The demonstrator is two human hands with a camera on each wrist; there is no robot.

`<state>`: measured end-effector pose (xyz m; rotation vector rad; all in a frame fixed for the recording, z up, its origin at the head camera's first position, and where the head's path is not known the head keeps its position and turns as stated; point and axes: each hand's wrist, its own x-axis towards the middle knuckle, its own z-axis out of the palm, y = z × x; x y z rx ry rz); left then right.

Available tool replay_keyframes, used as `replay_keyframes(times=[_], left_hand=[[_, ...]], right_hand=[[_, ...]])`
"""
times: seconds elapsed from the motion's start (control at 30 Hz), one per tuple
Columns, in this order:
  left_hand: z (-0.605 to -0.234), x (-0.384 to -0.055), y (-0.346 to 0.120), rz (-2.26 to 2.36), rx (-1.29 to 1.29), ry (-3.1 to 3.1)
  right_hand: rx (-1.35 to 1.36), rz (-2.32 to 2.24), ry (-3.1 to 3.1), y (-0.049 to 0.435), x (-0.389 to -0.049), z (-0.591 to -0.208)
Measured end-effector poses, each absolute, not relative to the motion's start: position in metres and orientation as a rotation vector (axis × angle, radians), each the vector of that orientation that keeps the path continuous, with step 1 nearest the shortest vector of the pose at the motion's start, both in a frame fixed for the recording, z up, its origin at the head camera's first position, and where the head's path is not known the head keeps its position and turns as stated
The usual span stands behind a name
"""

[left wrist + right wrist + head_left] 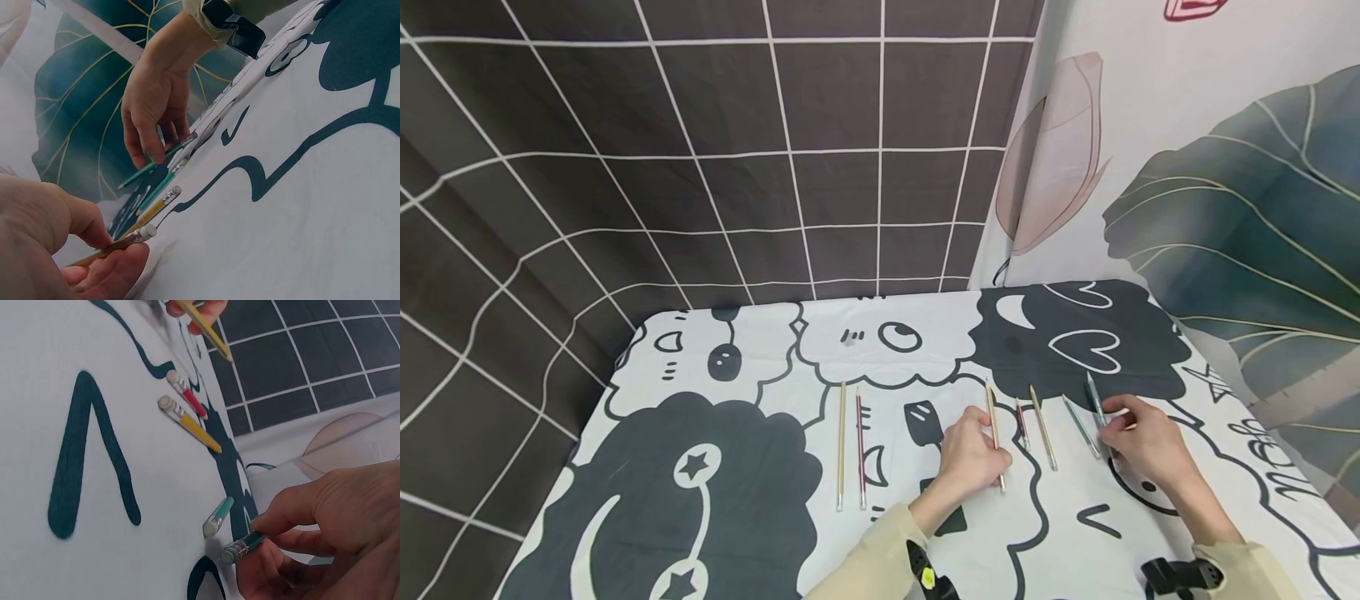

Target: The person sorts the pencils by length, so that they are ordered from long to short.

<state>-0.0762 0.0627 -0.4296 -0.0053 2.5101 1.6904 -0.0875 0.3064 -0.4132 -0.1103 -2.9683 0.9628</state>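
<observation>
Cream sleeves (pixel 865 562), nearest the head camera, are covering both forearms, each with a black device (pixel 1183 575) strapped at the wrist. Beyond them, the left hand (pixel 973 454) is pinching a yellow pencil (pixel 992 408) between thumb and fingers toward its eraser end, a hold that is probably leaving the pointed end free for steering. Across from it, the right hand (pixel 1142 437) is grasping a dark green pencil (pixel 1095 396) in much the same way, the eraser showing past the fingertips; whether either held pencil is touching the cloth (pixel 1090 567), I cannot tell. Between the hands, a short red pencil (pixel 1022 423), a second yellow pencil (pixel 1042 429) and a light green pencil (pixel 1081 427) are lying apart on the cloth, the gaps likely giving fingers room around each one. Well to the left, a third yellow pencil (pixel 841 446) and a long red pencil (pixel 861 450) are lying side by side, nearly parallel, their alignment looking deliberate rather than scattered. All five loose pencils are pointing away from the person, presumably making the eraser ends the handier ones for taking hold.
</observation>
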Motion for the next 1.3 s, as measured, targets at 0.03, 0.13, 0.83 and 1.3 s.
replay_keyframes(times=[0.03,0.13,0.83,1.3], left_hand=[[-0.429,-0.076,0.062,1.687,-0.002,2.516],[-0.429,-0.076,0.060,1.678,0.015,2.531],[-0.426,-0.078,0.037,1.755,0.052,2.462],[-0.426,-0.077,0.021,1.776,0.079,2.448]], right_hand=[[-0.106,0.969,-2.967,0.305,-0.087,-0.413],[-0.100,1.002,-2.965,0.302,-0.086,-0.411],[-0.009,1.262,-2.918,0.276,-0.079,-0.405],[0.076,1.466,-2.841,0.254,-0.076,-0.405]])
